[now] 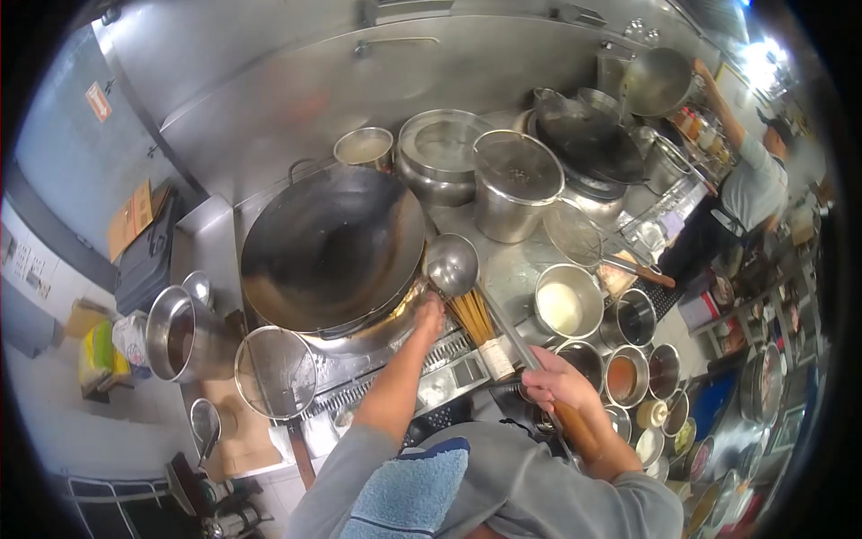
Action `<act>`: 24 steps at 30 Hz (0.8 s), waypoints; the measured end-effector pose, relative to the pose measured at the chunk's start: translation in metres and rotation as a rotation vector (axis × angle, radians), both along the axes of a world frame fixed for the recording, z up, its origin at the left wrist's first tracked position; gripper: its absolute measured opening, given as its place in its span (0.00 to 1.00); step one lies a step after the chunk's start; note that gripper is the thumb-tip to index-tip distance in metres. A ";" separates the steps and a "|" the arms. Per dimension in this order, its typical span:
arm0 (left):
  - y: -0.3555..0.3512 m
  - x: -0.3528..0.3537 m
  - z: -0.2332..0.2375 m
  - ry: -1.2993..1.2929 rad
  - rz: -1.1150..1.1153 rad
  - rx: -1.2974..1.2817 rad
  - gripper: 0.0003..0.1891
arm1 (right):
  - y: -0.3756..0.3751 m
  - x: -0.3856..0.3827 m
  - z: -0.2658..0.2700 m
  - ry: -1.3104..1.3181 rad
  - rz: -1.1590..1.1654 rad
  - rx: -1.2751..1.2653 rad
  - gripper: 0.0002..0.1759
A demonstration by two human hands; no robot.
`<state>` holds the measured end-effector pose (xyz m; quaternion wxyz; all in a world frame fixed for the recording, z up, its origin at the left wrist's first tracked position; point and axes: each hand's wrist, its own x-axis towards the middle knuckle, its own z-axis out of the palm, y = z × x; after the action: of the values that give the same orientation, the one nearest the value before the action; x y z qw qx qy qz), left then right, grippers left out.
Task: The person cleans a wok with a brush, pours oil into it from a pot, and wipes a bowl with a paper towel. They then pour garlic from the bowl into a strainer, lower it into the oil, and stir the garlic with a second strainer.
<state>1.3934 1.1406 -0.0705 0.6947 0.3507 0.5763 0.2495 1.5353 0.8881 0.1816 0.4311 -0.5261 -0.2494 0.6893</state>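
My right hand is closed around the long handle of a steel ladle. The ladle's handle runs up and left, its wooden end lies along my forearm, and its bowl hangs beside the wok's right rim. Just below that bowl, my left hand is closed at the edge of a big dark wok; what its fingers grip is hidden. The wok sits tilted on the stove and looks bare inside. Between my hands stands a bamboo wok brush with a pale wrapped end.
Steel pots line the back, one topped by a strainer. A pot of whitish liquid and several sauce pots stand right. A wire skimmer lies left. A co-worker lifts another wok at far right.
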 end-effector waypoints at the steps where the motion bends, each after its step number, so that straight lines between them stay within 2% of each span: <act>1: -0.001 0.000 -0.030 0.075 -0.094 0.364 0.20 | 0.001 -0.001 0.004 -0.085 0.011 0.005 0.26; 2: -0.003 0.000 -0.060 0.192 -0.134 0.733 0.18 | 0.003 0.000 0.005 -0.171 0.022 0.014 0.30; 3: -0.004 0.007 -0.096 0.302 -0.095 0.995 0.18 | 0.006 0.003 0.001 -0.252 0.040 0.079 0.35; 5: -0.012 0.003 -0.086 0.339 -0.112 1.050 0.17 | 0.023 0.005 -0.002 -0.409 0.007 0.123 0.35; 7: -0.046 -0.007 0.002 0.181 -0.217 0.639 0.16 | 0.055 0.012 -0.021 -0.571 -0.095 0.209 0.35; 9: -0.055 -0.014 0.005 0.332 -0.216 0.828 0.17 | 0.118 0.024 -0.024 -0.663 -0.037 0.378 0.33; 10: -0.060 -0.017 0.006 0.409 -0.217 0.923 0.17 | 0.166 0.039 -0.068 -0.792 -0.092 0.533 0.33; 11: -0.063 -0.022 0.015 0.454 -0.265 0.845 0.17 | 0.214 0.053 -0.110 -0.939 -0.161 0.678 0.33; 13: -0.068 -0.034 0.033 0.548 -0.357 0.687 0.18 | 0.279 0.046 -0.094 -0.969 -0.232 0.616 0.35; 14: -0.071 -0.039 0.032 0.558 -0.363 0.735 0.18 | 0.297 0.037 -0.072 -0.902 -0.230 0.447 0.36; 17: -0.085 -0.055 0.026 0.518 -0.348 0.834 0.19 | 0.355 0.039 -0.076 -0.875 -0.274 0.333 0.21; 20: -0.098 -0.062 0.033 0.377 -0.290 0.818 0.19 | 0.407 0.068 -0.121 -0.038 -0.309 0.473 0.09; 21: -0.100 -0.064 0.032 0.355 -0.284 0.798 0.19 | 0.411 0.074 -0.116 0.388 -0.198 0.374 0.05; 24: -0.103 -0.069 0.050 0.372 -0.390 0.729 0.16 | 0.393 0.071 -0.089 1.111 -0.189 0.208 0.06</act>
<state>1.3241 1.0380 -0.0209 0.4443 0.7133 0.4892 0.2334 1.6066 1.2815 0.0928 0.6066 -0.0597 -0.0037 0.7927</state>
